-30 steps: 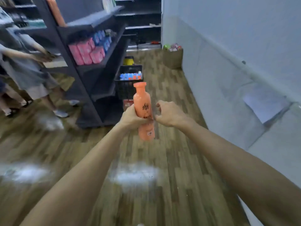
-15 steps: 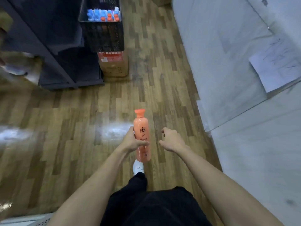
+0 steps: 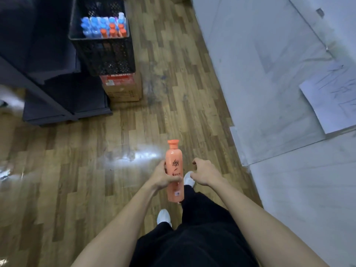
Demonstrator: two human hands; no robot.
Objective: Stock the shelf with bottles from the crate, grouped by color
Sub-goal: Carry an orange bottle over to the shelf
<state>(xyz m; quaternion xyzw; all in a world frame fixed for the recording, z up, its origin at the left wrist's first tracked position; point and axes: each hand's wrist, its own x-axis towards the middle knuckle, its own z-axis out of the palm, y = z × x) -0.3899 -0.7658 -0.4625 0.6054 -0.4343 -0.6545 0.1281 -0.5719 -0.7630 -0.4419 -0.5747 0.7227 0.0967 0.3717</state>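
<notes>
1. Gripping the tall orange plastic bottle (image 3: 174, 170) around its middle, the left hand (image 3: 163, 176) holds it upright, cap up, over the wooden floor (image 3: 77, 180).
2. Just beside it, the right hand (image 3: 205, 173) hangs apart, fingers loosely curled, holding nothing.
3. Both the dark shelf (image 3: 48, 89) and the black plastic crate (image 3: 102, 53) of blue and orange bottles lie well ahead, to the left.

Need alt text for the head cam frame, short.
Looking down, the left hand grips an upright orange bottle while the right hand hangs beside it with loosely curled fingers, holding nothing. Ahead on the wood floor, a black crate of blue and orange bottles sits on a cardboard box beside dark shelving.
</notes>
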